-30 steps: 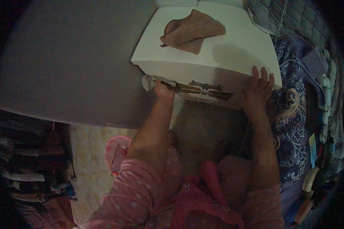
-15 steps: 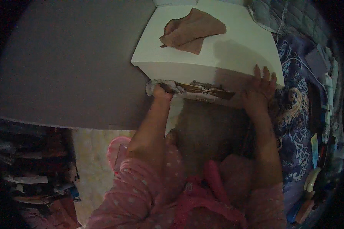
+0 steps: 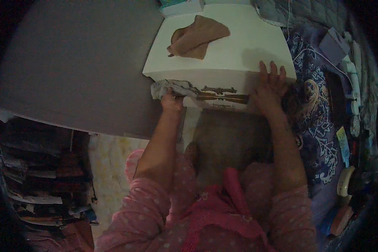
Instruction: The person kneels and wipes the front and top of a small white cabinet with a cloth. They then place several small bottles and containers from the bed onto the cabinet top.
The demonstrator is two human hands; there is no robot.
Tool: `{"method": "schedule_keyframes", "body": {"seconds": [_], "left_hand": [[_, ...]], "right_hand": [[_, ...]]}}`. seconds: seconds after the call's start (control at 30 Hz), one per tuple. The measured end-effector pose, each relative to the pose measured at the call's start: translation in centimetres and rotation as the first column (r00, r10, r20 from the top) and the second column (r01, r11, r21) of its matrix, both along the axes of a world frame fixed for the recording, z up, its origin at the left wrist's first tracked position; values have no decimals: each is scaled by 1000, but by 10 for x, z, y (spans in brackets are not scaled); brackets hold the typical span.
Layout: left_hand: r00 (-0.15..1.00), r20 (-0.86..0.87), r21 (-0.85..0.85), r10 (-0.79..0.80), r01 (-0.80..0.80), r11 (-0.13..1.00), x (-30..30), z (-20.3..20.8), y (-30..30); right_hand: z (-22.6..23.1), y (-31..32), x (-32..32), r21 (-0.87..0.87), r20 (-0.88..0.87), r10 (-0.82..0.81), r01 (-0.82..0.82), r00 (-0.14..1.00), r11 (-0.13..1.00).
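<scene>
Crumpled pale-grey cloth [image 3: 176,87]: bunched at the front of the white, flat-topped cabinet [image 3: 248,31], its right end at the left end of the long brass-toned metal handle [image 3: 223,98]; it looks light, soft and unbreakable (whether damp, I cannot tell).
Left hand [image 3: 171,103]: pinches the cloth's near edge, thumb on top, the other fingers largely hidden.
Cloth hold: best gathered into a thick wad, since a loose corner would probably flop or snag on the handle's ornament.
Right hand [image 3: 271,89]: fingers spread, laid against the cabinet front, fingertips near its top edge.
Cabinet: likely heavy and stiff, its smooth face perhaps slippery; a flat palm steadies it.
Handle: rigid, seemingly sturdy; grasp mid-length.
</scene>
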State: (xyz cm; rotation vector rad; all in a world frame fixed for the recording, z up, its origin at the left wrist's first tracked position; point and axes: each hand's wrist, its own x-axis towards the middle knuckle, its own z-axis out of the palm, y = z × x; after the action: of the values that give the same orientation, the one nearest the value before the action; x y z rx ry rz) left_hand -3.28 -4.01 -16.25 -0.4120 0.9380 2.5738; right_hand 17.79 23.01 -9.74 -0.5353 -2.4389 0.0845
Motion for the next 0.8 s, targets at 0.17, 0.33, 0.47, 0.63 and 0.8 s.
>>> {"method": "schedule_keyframes", "body": {"seconds": [0.17,0.33,0.47,0.63,0.8], "left_hand": [[999,39,-189,-25,32,981,-20,-60,-12],[528,499,-616,-687,-342,-710,2,-21,13],[511,392,-641,-765,-445,-625,-17,-82,-14],[552,459,-720,-697,-228,-655,-27,-110,-3],[529,397,-765,-750,-260,-589,-30,-108,1]], "right_hand": [[13,-18,2,-2,113,-56,57,992,998],[21,-15,9,-41,155,-75,82,985,996],[21,-18,5,-58,139,-46,55,989,997],[18,-16,7,-49,98,-20,25,995,998],[20,-16,8,-47,95,-76,81,993,996]]}}
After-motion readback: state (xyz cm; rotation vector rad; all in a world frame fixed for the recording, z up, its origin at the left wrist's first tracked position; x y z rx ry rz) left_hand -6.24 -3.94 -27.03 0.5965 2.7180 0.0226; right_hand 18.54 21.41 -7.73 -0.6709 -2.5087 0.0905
